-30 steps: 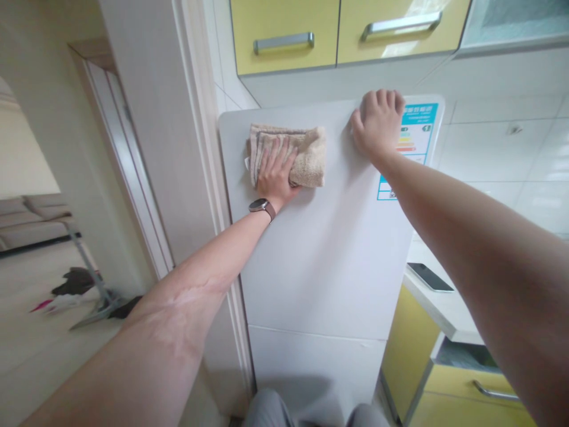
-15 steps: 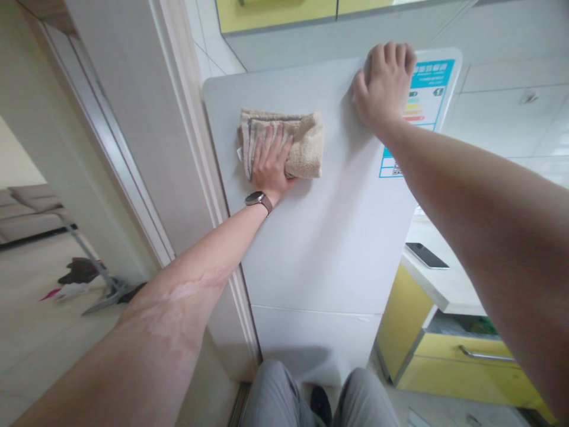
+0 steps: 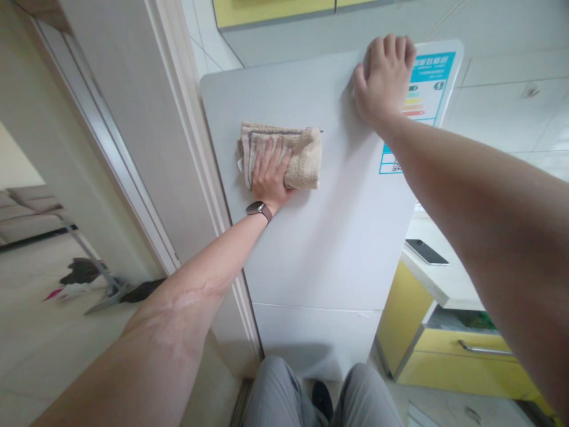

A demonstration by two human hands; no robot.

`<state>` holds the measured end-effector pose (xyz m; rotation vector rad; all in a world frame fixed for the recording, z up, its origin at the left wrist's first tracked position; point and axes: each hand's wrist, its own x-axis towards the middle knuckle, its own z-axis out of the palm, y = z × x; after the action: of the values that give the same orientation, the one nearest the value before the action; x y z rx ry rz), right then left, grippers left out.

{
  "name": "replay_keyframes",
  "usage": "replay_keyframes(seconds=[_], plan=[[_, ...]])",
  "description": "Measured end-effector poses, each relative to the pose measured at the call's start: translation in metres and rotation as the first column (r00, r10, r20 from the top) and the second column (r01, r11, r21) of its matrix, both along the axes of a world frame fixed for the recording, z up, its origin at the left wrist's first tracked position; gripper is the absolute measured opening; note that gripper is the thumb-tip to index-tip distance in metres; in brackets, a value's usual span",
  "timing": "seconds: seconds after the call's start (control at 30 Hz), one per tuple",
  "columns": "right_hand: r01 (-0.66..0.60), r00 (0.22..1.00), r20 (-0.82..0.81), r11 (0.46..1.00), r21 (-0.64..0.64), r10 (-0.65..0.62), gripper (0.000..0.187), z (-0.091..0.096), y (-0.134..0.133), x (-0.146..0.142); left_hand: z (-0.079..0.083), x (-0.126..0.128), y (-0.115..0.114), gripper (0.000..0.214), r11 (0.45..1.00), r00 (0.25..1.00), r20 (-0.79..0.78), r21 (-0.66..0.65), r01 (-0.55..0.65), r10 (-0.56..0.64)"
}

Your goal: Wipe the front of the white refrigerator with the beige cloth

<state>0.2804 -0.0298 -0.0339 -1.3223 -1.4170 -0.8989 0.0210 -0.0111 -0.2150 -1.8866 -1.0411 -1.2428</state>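
Observation:
My left hand (image 3: 271, 175) presses a folded beige towel (image 3: 304, 160) flat against the white refrigerator door (image 3: 320, 249). Its fingers lie spread over the cloth, and the thumb sits by the towel's lower edge. A dark stripe and a small white tag show on the towel's left part. Higher up and to the right, my right hand (image 3: 386, 80) is bent over the door's top edge, fingertips hidden behind it. Beside that hand is a blue and white energy label (image 3: 429, 89), partly covered by my wrist and forearm.
A door frame (image 3: 178, 118) runs close along the refrigerator's left side. To the right, a phone (image 3: 427, 251) lies on a white counter (image 3: 438, 281) above yellow drawers (image 3: 448, 370). Yellow cabinets (image 3: 275, 10) hang above. A mop-like tool (image 3: 111, 290) stands on the left floor.
My left hand has slid the towel a short way down the door. The right hand keeps its place at the top edge.

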Motion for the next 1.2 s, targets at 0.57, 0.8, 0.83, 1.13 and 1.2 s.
replay_keyframes(seconds=[0.57, 0.8, 0.83, 1.13, 1.2], plan=[[0.078, 0.997, 0.006, 0.997, -0.009, -0.078, 0.038, 0.001, -0.004, -0.002, -0.025, -0.004, -0.012, 0.083, 0.992, 0.997, 0.022, -0.101, 0.071, -0.069], [0.065, 0.998, 0.018, 0.998, 0.001, -0.065, 0.04, 0.001, -0.002, 0.0, -0.038, -0.006, -0.004, 0.085, 0.997, 1.0, -0.03, -0.075, 0.005, -0.007], [0.057, 0.998, 0.017, 0.998, 0.012, -0.057, 0.041, 0.0, -0.002, 0.0, -0.04, -0.007, -0.001, 0.085, 0.999, 0.999, -0.035, -0.054, 0.01, -0.012], [0.013, 1.0, 0.017, 0.998, 0.058, -0.014, 0.046, -0.005, -0.006, -0.002, -0.067, -0.007, 0.006, 0.073, 0.994, 0.997, -0.04, 0.081, 0.073, -0.07], [0.014, 1.0, 0.025, 0.998, 0.059, -0.015, 0.047, -0.005, -0.007, -0.003, -0.073, -0.006, 0.003, 0.072, 0.994, 0.997, -0.024, 0.082, 0.07, -0.068]])
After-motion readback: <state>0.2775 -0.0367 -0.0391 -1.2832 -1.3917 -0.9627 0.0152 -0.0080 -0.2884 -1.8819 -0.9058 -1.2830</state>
